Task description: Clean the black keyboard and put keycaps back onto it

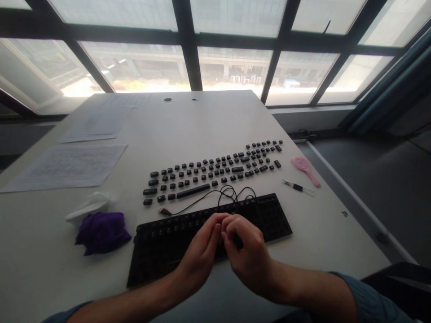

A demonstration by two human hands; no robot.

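A black keyboard (151, 258) lies slightly askew on the white table, with most of its keycaps off and a row of keys along its far edge. Over its middle my left hand (202, 249) and my right hand (248, 246) meet at the fingertips. Both are closed, the right one in a pinch against the left fingers. Whatever sits between them is hidden. Beyond the keyboard, loose black keycaps are laid out in rows, among them a long space bar (193, 191). The keyboard's thin cable (193, 206) is loosely coiled, its USB plug (164, 211) to the left.
Left of the keyboard are a purple cloth (103, 233) and crumpled white tissue (89, 208). Written sheets of paper (67, 168) cover the far left. To the right lie a wire tool with a black handle (297, 187) and a pink hairbrush (305, 168), near the table's edge.
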